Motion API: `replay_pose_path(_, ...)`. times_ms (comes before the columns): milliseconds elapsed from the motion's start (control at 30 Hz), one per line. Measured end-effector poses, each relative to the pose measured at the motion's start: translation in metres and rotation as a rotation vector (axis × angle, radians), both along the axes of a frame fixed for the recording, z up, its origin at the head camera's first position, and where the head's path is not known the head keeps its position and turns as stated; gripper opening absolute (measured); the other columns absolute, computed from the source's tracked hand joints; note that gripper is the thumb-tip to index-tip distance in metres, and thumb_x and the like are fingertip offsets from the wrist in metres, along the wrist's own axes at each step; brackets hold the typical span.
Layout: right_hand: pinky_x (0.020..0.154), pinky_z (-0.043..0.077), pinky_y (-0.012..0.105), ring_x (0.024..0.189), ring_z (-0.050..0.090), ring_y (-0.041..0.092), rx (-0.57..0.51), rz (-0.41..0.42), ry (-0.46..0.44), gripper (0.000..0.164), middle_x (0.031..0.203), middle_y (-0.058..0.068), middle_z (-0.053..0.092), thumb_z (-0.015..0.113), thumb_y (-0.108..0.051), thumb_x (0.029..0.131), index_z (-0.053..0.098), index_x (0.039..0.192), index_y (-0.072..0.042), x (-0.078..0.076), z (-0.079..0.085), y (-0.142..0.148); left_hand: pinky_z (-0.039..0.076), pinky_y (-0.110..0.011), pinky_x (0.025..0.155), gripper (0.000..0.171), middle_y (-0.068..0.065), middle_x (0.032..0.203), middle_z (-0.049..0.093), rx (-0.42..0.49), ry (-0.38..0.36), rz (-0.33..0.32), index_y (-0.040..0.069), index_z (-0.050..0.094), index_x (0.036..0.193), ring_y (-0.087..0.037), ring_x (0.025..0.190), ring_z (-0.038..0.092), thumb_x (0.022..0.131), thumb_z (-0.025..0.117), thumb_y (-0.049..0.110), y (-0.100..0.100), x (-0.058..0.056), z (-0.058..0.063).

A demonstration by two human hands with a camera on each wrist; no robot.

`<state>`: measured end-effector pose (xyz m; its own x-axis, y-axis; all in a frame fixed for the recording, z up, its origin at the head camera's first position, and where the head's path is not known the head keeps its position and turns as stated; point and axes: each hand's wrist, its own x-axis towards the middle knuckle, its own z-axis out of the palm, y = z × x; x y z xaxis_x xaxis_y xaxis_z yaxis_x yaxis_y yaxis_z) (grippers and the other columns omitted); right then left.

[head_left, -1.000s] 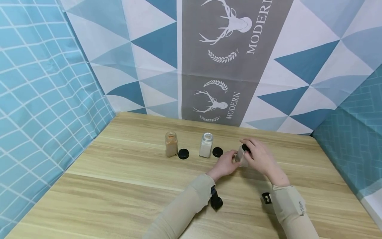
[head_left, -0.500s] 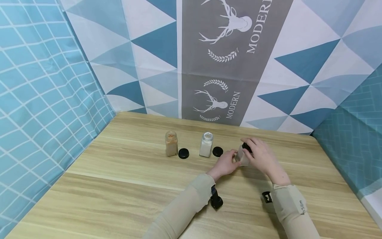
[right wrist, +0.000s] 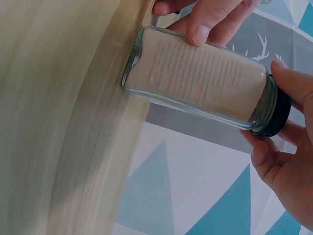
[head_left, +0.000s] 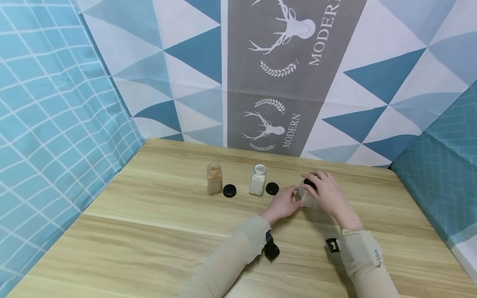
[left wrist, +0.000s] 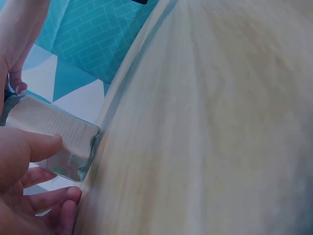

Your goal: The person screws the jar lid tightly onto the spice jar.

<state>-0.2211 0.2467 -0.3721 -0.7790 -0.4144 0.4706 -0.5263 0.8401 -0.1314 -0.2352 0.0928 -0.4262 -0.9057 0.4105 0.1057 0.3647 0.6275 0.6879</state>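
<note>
A square glass spice jar point(right wrist: 195, 76) with a pale printed label and a black lid point(right wrist: 276, 112) stands on the wooden table, between both hands. My left hand point(head_left: 282, 203) grips its body low down, thumb on the near side in the left wrist view. From above, my right hand point(head_left: 329, 196) holds the black lid, its thumb and fingers around the rim. The lid sits on the jar's neck. To the left stand an open jar of white powder point(head_left: 257, 182) and an open jar with orange-brown contents point(head_left: 214, 181).
One loose black lid point(head_left: 272, 188) lies beside the white-powder jar, another black lid point(head_left: 229, 191) beside the orange-brown one. The wooden table point(head_left: 149, 223) meets a patterned cloth backdrop point(head_left: 197, 111) at its back edge. Blue cloth point(head_left: 56, 124) hangs along the left.
My right hand's fingers have shifted slightly around the lid, and the lid has moved a little to the right. My left hand keeps its grip on the jar.
</note>
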Motion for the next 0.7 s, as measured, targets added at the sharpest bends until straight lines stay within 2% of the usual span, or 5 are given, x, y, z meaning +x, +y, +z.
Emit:
replay_pose_path(433,0.084,0.039,0.05,0.097,0.049,0.035,0.006,-0.063,-0.011,0.032,0.107,0.016,0.056,0.06,-0.022,0.088,0.061,0.117,-0.008,0.0014,0.001,-0.0044,0.046,-0.024,0.079,0.047,-0.006,0.116,0.059,-0.046,0.032,0.024,0.012,0.049,0.128,-0.013,0.097,0.055,0.087,0.06,0.031,0.0026,-0.0022,-0.0018)
replay_pose_path(700,0.088,0.038,0.052,0.103,0.05,0.035,0.036,-0.118,-0.009,0.03,0.109,0.014,0.056,0.058,-0.025,0.089,0.061,0.115,-0.011,0.0021,-0.0004,-0.0058,0.045,-0.024,0.078,0.047,-0.006,0.115,0.058,-0.016,-0.008,0.033,0.012,0.05,0.127,-0.013,0.096,0.055,0.086,0.062,0.032,0.003,-0.0012,0.0005)
